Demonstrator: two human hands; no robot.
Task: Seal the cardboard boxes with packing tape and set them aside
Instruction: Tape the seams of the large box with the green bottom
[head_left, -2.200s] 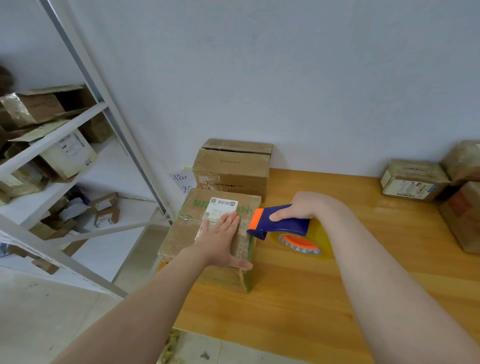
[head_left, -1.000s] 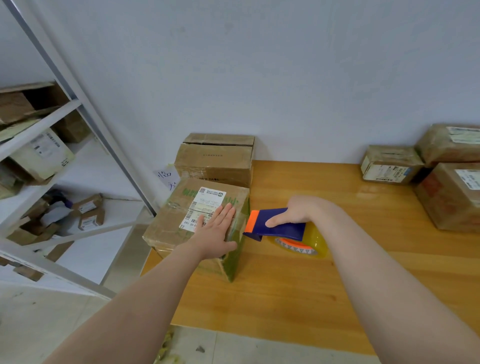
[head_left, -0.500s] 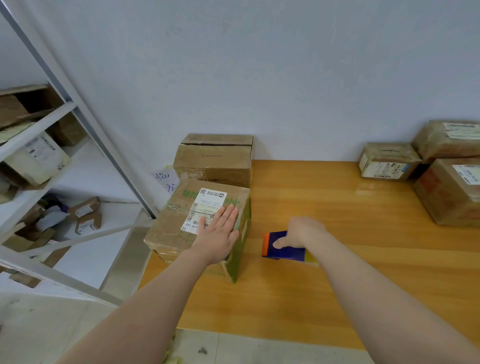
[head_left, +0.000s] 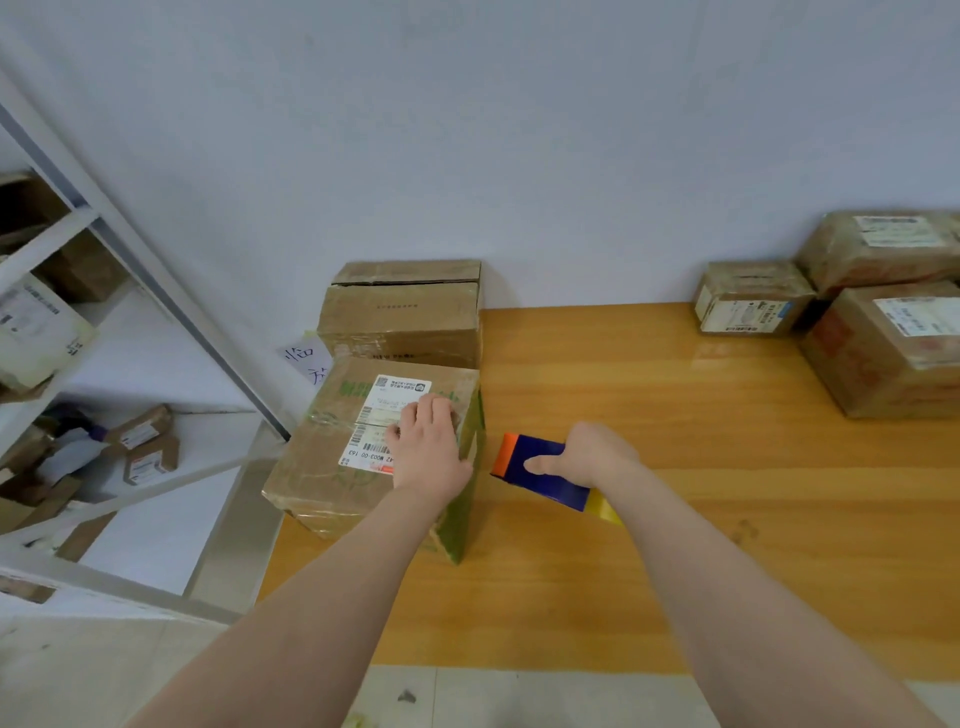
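Note:
A taped cardboard box (head_left: 332, 457) with a white shipping label sits at the left end of the wooden table (head_left: 675, 545). My left hand (head_left: 428, 447) lies on its top near the right edge, fingers bent over the label. My right hand (head_left: 589, 454) grips a blue and orange tape dispenser (head_left: 540, 470) just right of the box, low over the table. A bit of yellowish tape roll shows under the dispenser.
A second brown box (head_left: 402, 317) stands behind the first against the wall. Three labelled boxes (head_left: 878, 332) are grouped at the table's far right. A white metal shelf rack (head_left: 104, 364) with small parcels stands to the left. The table's near edge drops to the floor.
The right hand brought the dispenser down from beside the box's top edge to low over the table. The left hand's fingers went from flat to bent on the label.

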